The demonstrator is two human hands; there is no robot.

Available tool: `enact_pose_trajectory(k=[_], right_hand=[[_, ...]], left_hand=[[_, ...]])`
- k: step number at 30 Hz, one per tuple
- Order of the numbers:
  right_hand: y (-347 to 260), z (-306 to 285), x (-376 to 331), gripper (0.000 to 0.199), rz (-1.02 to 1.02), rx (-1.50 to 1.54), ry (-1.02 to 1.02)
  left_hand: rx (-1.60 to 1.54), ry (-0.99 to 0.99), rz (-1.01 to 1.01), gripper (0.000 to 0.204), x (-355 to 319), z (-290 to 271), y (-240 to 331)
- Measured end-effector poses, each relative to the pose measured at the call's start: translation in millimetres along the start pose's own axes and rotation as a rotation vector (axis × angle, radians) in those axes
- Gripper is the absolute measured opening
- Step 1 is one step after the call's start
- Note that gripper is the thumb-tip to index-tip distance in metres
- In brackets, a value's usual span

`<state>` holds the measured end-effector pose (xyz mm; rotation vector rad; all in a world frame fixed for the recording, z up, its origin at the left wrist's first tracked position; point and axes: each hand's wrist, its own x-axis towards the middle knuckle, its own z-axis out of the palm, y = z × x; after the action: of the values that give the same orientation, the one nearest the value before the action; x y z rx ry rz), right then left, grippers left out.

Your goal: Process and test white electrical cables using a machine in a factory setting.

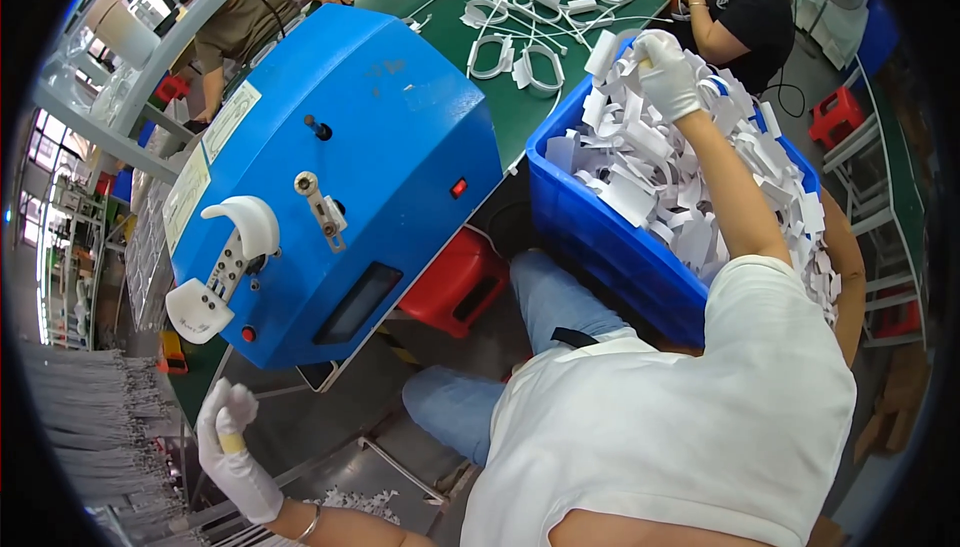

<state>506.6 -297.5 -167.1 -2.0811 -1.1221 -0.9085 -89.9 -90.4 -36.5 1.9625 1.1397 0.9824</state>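
Observation:
My right hand (667, 75), in a white glove, is over the far side of a blue plastic bin (620, 262). Its fingers are bent and closed; whatever they may hold is hidden among the white pieces. Heaped in the bin are curled white strips and bands (640, 162). Low on the left, my left hand (232, 437), also white-gloved with a yellow band on one finger, is raised with its fingers curled together. Nothing shows in it. It is below a blue machine (390, 127), near that machine's white curved holder (243, 237), and touches neither.
White cable coils with bands (540, 67) lie on the green table (440, 37). One co-worker (725, 22) handles a white piece at the far right; another (245, 22) is behind the machine. A red stool (458, 282) stands underneath. Many thin grey-white cables (90, 427) fill the lower left.

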Motion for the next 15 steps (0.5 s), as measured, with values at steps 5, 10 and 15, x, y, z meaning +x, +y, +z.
enact_pose_trajectory(k=[5, 10, 15], right_hand=[[-110.2, -38.5, 30.3, 0.023, -0.209, 0.349, 0.238], [-247.7, -50.3, 36.8, 0.029, -0.444, 0.689, 0.286], [-321.5, -37.4, 31.9, 0.037, -0.565, 0.965, 0.16]], left_hand=[[-0.224, -0.286, 0.009, 0.021, 14.5, 68.8, 28.3], [-0.546, -0.282, 0.108, 0.021, 12.0, 142.5, 58.4], [-0.673, 0.215, 0.194, 0.024, 31.3, 136.0, 75.5]])
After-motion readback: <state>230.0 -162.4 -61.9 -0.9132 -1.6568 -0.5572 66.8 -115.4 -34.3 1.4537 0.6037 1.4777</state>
